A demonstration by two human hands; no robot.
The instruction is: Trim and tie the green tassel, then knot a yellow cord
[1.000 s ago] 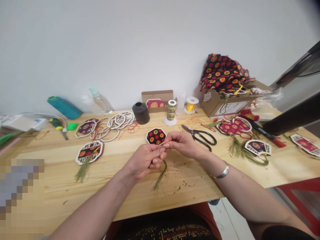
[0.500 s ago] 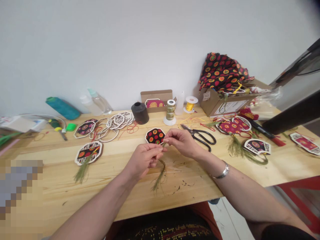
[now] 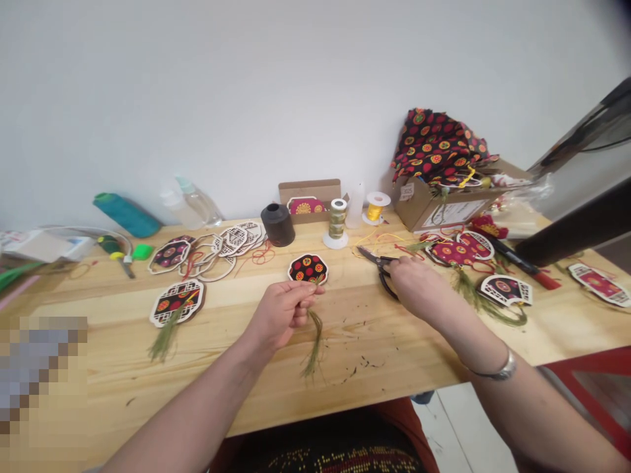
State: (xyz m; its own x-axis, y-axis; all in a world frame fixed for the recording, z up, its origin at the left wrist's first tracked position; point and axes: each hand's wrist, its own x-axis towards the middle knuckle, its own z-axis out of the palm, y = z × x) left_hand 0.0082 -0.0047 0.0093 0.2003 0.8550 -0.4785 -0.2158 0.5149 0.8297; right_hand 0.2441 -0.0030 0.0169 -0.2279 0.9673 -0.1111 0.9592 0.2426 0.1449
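Note:
My left hand point(image 3: 283, 315) pinches the top of a green tassel point(image 3: 312, 345) that hangs down onto the wooden table point(image 3: 345, 355). Just beyond the fingers lies a black octagonal ornament with red and yellow flowers point(image 3: 307, 268). My right hand point(image 3: 417, 286) rests over the handles of the black scissors point(image 3: 373, 259), fingers closing round them; the blades stick out to the left. A silver bangle point(image 3: 495, 371) sits on that wrist.
Thread spools point(image 3: 338, 222) and a black cone point(image 3: 277, 224) stand at the back. Finished ornaments with tassels lie left point(image 3: 176, 299) and right point(image 3: 507, 289). A cardboard box with patterned fabric point(image 3: 441, 190) sits back right. Bottles point(image 3: 194, 200) lie back left.
My right hand let go of the tassel top and moved right onto the scissors. My left hand keeps its pinch on the tassel.

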